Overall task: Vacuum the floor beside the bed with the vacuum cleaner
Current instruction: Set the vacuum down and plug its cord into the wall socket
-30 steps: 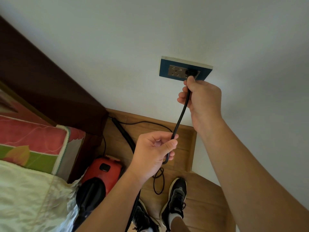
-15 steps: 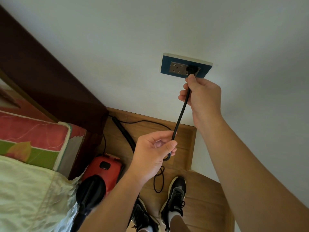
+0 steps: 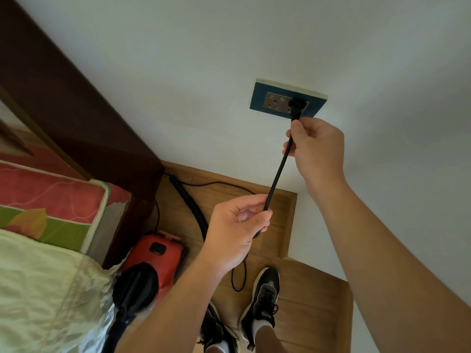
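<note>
- The right hand (image 3: 317, 149), right of centre in the frame, has its fingers curled round the black power cord (image 3: 276, 179). It grips the cord just below the plug (image 3: 297, 105).
- The plug sits in the right-hand outlet of the wall socket (image 3: 260, 98), a blue plate with a grey insert on the white wall (image 3: 178, 59), upper right of centre. The left-hand outlet of the insert is free.
- The left hand (image 3: 237, 225), at the centre of the frame, holds the same cord lower down, between the thumb and curled fingers. The cord runs straight between the two hands.
- Below the left hand the cord drops to the wooden floor (image 3: 305, 301) and lies there in a loose loop next to the shoes.
- The vacuum cleaner (image 3: 163, 253), red with a black front, stands on the floor at lower centre-left, just beside the corner of the bed (image 3: 51, 200). Neither hand touches it.
- Its black hose (image 3: 193, 207) curves across the floor from the machine toward the wall, where its end lies by the foot of the dark wooden headboard (image 3: 63, 98).
- The bed fills the lower left, with a pink and green patterned mattress and a pale crumpled sheet (image 3: 38, 289) over it.
- Two black shoes with white soles (image 3: 265, 294) stand on the floor at the bottom centre, to the right of the vacuum cleaner.
</note>
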`<state>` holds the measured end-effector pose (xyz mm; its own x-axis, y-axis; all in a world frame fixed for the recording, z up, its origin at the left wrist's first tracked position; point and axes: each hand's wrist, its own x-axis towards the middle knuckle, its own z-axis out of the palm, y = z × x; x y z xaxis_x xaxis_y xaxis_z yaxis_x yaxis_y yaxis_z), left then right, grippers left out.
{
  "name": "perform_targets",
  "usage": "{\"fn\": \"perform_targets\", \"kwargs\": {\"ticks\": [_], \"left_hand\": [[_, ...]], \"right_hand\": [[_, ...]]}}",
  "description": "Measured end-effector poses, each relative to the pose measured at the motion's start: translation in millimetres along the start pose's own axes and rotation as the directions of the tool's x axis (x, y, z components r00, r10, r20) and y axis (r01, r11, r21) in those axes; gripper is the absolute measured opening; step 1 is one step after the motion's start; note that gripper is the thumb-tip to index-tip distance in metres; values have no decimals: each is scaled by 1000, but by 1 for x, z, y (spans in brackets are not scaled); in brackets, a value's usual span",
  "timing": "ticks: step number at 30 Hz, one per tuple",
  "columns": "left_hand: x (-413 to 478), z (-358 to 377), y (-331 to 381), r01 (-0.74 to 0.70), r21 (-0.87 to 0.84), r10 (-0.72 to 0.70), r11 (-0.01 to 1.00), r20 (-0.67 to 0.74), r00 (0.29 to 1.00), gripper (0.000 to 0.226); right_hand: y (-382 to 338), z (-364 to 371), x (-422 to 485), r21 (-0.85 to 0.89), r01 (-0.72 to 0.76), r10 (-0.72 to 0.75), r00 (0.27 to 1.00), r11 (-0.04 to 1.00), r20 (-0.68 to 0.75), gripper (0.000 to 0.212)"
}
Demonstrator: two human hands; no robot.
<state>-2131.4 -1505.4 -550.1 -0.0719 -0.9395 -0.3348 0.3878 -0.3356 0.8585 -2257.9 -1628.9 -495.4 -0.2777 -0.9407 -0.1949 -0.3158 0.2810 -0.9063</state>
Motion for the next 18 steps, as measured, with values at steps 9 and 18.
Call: {"fn": "perform_targets", "kwargs": {"ticks": [9,18], "left_hand": [[-5,-3,3,-7,81,6,997,17,1000,31],[-18,6,10,24,80,-24,997,0,1000,36]], "right_hand": [[8,-12,-4,-358,174,-155,985,918,80,33],[18,-38,-19,-704,360,-179,930,611,320,43]]}}
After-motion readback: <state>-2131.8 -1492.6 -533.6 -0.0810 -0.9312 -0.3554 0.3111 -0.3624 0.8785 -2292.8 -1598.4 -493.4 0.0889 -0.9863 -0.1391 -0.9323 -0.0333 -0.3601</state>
